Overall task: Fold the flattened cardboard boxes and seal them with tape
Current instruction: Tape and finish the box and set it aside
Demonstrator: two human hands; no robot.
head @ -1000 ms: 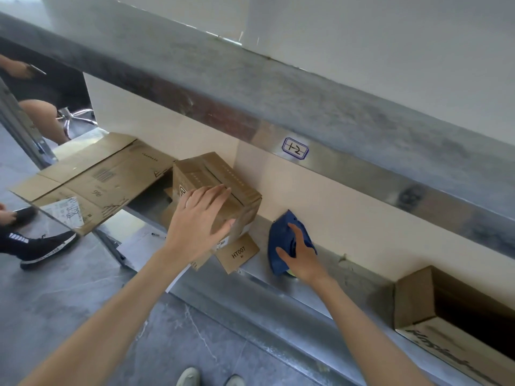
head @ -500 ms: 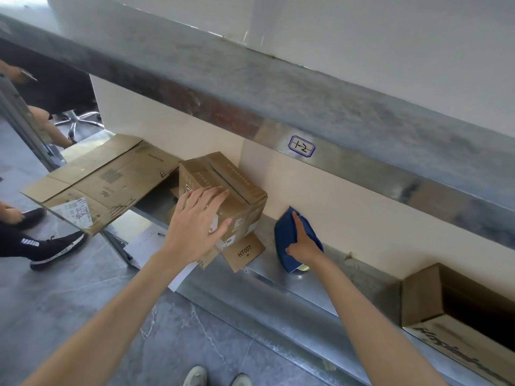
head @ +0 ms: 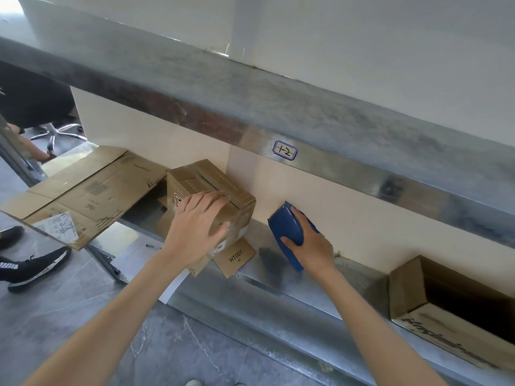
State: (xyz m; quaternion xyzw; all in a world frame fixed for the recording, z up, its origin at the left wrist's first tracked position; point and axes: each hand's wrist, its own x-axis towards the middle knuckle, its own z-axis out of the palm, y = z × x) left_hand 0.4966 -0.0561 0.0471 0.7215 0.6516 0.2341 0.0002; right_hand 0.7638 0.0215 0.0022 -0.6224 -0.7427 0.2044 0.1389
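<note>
Your left hand (head: 195, 227), fingers spread and nearly straight, rests on the folded cardboard box (head: 195, 179) on the metal shelf (head: 278, 277). Just right of it, your right hand (head: 312, 243) curls around the blue tape dispenser (head: 284, 227).

The grey metal shelf (head: 278, 271) carries a small folded brown cardboard box (head: 195, 182), a flattened brown cardboard sheet (head: 92, 190) overhanging leftward, an open brown carton (head: 407, 291) far right, and seemingly a blue tape dispenser (head: 284, 227).
</note>
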